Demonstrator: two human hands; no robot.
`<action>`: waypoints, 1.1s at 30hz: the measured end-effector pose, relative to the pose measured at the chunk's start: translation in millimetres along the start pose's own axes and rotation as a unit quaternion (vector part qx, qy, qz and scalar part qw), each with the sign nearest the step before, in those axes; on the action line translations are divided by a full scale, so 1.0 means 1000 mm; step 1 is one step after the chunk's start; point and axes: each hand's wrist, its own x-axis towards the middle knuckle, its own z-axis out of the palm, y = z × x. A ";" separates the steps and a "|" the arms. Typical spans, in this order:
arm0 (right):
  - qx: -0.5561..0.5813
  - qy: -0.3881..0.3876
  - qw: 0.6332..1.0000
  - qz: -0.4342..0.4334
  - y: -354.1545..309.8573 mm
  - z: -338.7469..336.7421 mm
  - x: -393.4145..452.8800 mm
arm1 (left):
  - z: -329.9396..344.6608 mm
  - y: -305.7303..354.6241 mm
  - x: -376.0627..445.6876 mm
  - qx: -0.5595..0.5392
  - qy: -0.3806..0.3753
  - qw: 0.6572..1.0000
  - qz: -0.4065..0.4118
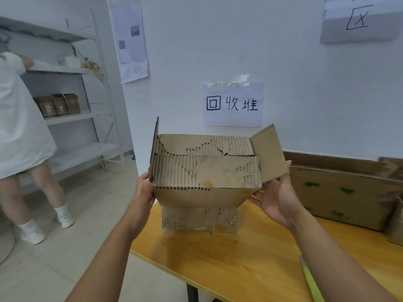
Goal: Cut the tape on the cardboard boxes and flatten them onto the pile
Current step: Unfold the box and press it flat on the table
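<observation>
Box: you hold a worn cardboard box up over the near-left corner of the desk, its top flaps folded in and torn so the corrugation shows; one side flap stands up at the left and another splays out to the right
Left hand: your left hand grips the box's left edge, fingers curled round behind it and thumb at the front corner
Right hand: your right hand is spread, palm up, with straight fingers under the box's right corner and the splayed flap; it supports rather than clasps
Under the box: a second torn piece of cardboard with clear tape on it sits on the desk directly below the held box; whether the two touch you cannot tell
Pile: flattened brown boxes with green marks lie against the wall at the far right of the desk, well apart from your box
Cutter: a yellow-green tool lies on the desk near the right front edge, apart from both hands
Wall: a handwritten paper sign is taped to the white wall just behind the box
Left side: another person in white stands at a metal shelf rack that carries small brown packages
</observation>
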 end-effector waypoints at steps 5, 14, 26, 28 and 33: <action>0.026 -0.055 0.997 -0.049 0.013 0.005 -0.009 | 0.004 -0.005 -0.009 0.033 0.042 0.998 0.031; 0.138 0.240 0.960 -0.042 0.030 0.019 0.002 | 0.014 -0.010 0.000 -0.201 0.261 0.944 -0.026; 0.129 0.273 0.953 -0.029 0.054 0.020 -0.003 | 0.005 -0.035 -0.020 0.464 0.288 0.821 0.170; 0.108 0.255 0.960 -0.035 0.057 0.020 -0.005 | 0.008 -0.036 -0.022 0.546 0.214 0.779 0.221; 0.078 0.228 0.969 -0.050 0.058 0.025 -0.010 | 0.014 -0.030 -0.014 0.653 0.050 0.723 0.221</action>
